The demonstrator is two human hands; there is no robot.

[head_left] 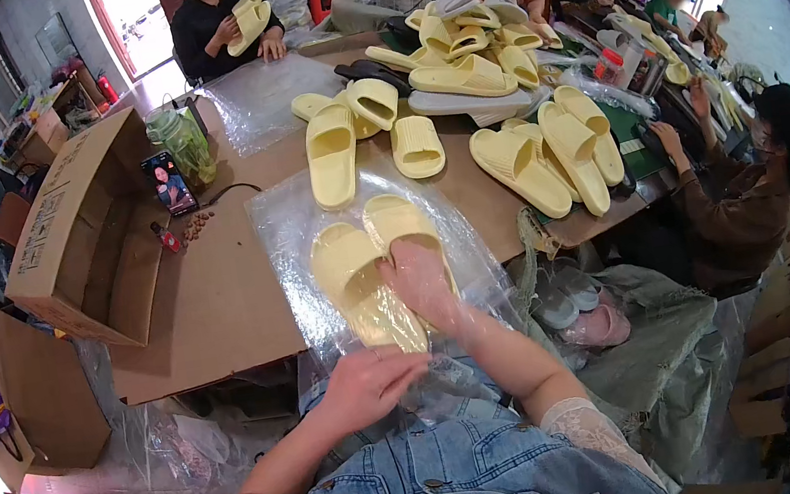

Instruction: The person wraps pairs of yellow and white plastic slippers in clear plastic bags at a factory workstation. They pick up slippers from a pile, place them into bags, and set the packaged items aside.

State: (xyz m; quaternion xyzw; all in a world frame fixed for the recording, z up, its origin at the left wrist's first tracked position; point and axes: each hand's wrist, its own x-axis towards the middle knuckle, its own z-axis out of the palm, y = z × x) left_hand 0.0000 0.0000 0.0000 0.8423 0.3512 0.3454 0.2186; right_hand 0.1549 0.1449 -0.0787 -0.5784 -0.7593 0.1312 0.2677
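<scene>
A pair of pale yellow slide slippers lies side by side at the table's near edge: the left slipper (347, 264) and the right slipper (393, 215). A clear plastic bag (297, 230) is around them, its open end toward me. My right hand (420, 284) reaches into the bag, its fingers at the foot opening of the right slipper and partly hidden under the strap. By the slippers' heels, my left hand (374, 386) has its fingers closed on the bag's near edge.
Loose yellow slippers (463, 81) are heaped across the table, some grey. An open cardboard box (80, 231) stands at left, beside a phone (168, 183) and a green-tinted jar (181, 146). More plastic bags (269, 103) lie ahead. Several people sit around the table; one holds a slipper.
</scene>
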